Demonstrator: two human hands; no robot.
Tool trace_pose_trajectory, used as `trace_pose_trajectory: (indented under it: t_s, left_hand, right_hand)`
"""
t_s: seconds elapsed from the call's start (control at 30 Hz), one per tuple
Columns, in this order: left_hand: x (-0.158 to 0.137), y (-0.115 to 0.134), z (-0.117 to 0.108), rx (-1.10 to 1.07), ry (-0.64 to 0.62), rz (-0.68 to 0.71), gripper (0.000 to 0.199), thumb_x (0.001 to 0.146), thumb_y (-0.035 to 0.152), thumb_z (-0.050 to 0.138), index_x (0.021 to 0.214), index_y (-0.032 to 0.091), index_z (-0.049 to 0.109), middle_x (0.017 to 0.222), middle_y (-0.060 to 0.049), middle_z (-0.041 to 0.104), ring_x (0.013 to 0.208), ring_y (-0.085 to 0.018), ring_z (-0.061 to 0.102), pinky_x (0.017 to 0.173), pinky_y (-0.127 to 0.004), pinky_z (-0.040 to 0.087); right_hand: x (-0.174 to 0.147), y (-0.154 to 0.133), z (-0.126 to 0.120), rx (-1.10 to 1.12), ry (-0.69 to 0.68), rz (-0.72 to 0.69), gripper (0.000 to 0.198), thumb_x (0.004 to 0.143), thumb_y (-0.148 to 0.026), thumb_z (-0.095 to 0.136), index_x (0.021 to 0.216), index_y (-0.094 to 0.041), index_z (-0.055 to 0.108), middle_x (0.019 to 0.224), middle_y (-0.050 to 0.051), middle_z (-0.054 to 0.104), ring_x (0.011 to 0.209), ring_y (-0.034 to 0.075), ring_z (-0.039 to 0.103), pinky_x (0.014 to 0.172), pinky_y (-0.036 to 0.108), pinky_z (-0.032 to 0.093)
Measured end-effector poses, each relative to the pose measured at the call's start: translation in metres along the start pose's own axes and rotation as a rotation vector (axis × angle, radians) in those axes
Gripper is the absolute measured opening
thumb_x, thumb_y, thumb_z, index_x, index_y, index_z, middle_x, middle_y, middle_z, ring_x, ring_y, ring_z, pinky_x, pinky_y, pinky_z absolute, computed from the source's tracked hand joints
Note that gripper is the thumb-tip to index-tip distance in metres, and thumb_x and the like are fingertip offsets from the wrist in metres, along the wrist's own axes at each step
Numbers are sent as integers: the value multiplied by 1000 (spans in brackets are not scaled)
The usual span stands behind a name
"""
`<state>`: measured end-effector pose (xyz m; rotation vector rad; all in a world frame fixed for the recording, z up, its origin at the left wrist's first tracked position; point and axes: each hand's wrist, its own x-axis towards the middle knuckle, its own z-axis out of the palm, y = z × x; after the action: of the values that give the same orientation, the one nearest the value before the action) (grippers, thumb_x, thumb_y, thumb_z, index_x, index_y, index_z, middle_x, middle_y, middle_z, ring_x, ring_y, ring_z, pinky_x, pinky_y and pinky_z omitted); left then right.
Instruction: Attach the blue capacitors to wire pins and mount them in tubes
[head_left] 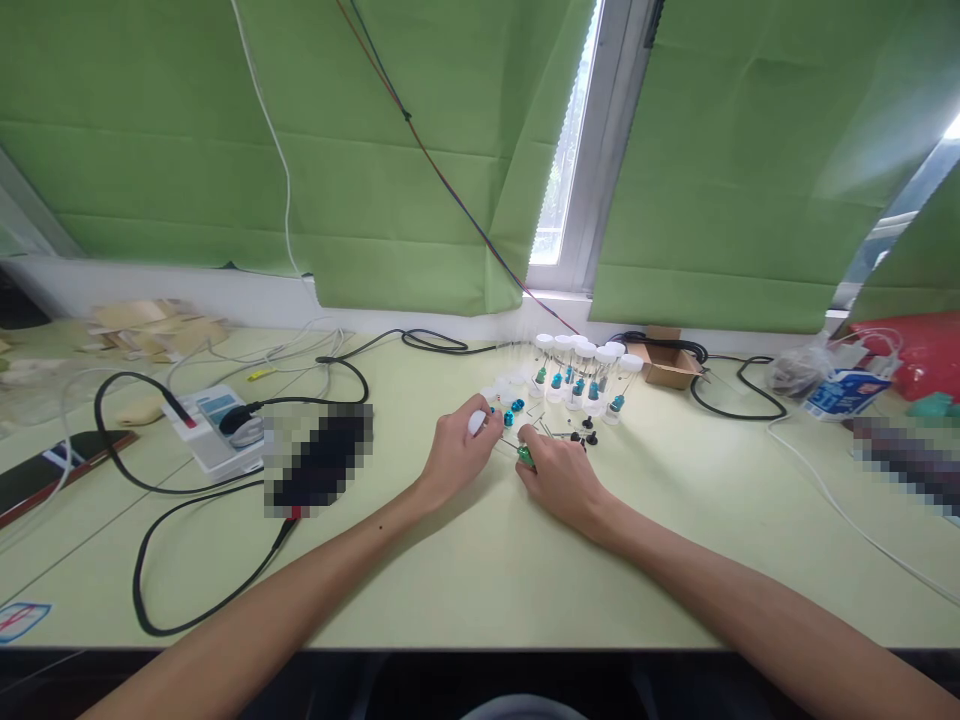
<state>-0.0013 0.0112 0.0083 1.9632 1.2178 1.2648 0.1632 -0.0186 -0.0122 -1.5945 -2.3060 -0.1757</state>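
Green bead [525,456] is at the right hand's fingertips, over the middle of the table [450,590]. The right hand [561,478], palm down, pinches it between thumb and forefinger, so this hand is the nearer one. The left hand [457,450] is just beside it on the left, fingers curled round a white cap [475,423]; from the bead, the cap lies leftward and slightly farther from the person. Beyond the right hand the vials [579,384] stand upright in a cluster, white-topped, beads on rods inside. Two blue beads [517,405] lie just beyond the gap between the hands, nearer the left; black bits [591,438] lie past the right knuckles. What counts most is the line of the thin rod [508,443]: its long axis leaves the bead leftward and a little away from the person, aimed at the left fingertips.

The right fingers cover part of the bead, and the left ones whatever may be under the cap. Pale, clear shapes left of the vials are hard to make out. Loose rods beyond the right hand are partly hidden by it. Whether the rod's far end touches the left hand, I cannot tell.
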Motion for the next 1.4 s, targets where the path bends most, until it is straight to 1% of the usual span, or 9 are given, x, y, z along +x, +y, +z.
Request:
trace_pose_trajectory:
  t_s: [0.3, 0.57, 0.8, 1.07, 1.23, 1.33, 1.4]
  left_hand:
    - [0, 1, -3, 85, 4, 72, 29, 90, 38, 43, 68, 20, 41, 54, 6, 30, 51, -9, 29, 49, -23, 25]
    - [2, -1, -4, 131, 19, 128, 29, 94, 35, 37, 68, 21, 33, 54, 7, 26, 50, -9, 24, 49, -23, 24]
    - [2, -5, -3, 179, 54, 187, 28, 96, 33, 35, 70, 21, 33, 55, 7, 27, 50, -10, 23, 50, -23, 24]
    - [4, -11, -3, 214, 65, 276, 27, 96, 31, 35, 71, 21, 32, 56, 6, 27, 51, -10, 24, 51, -24, 24]
    - [6, -14, -5, 240, 76, 320, 25, 96, 30, 35, 72, 21, 35, 56, 6, 29, 50, -10, 26, 51, -24, 25]
    - [6, -13, -7, 226, 77, 317, 25, 96, 31, 34, 73, 21, 36, 55, 6, 29, 49, -10, 25, 50, -24, 24]
    - [5, -11, -9, 189, 81, 280, 28, 97, 33, 33, 71, 21, 36, 55, 6, 27, 49, -10, 25, 50, -25, 24]
  right_hand:
    - [0, -1, 0, -5, -5, -3, 16, 84, -17, 45, 100, -17, 49, 80, 5, 69, 68, 19, 63, 55, 28, 23]
    - [1, -2, 0, 5, -16, 8, 17, 84, -17, 44, 100, -17, 48, 78, 3, 68, 65, 18, 61, 54, 27, 23]
    - [1, -1, 1, 0, 2, -3, 15, 83, -17, 44, 98, -18, 47, 78, 3, 68, 65, 18, 60, 54, 27, 22]
    - [2, -1, 1, 20, 12, -2, 14, 82, -17, 45, 96, -18, 47, 75, 3, 67, 62, 18, 59, 54, 27, 22]
    - [2, -2, 2, 60, 37, -2, 14, 81, -16, 46, 94, -19, 48, 73, 3, 66, 61, 17, 58, 54, 26, 23]
    - [0, -4, 3, 125, 71, -8, 15, 80, -15, 47, 94, -18, 49, 71, 1, 65, 59, 16, 56, 54, 25, 24]
    - [-2, -5, 3, 189, 99, -16, 13, 83, -17, 48, 96, -19, 50, 71, 0, 64, 58, 15, 54, 54, 24, 27]
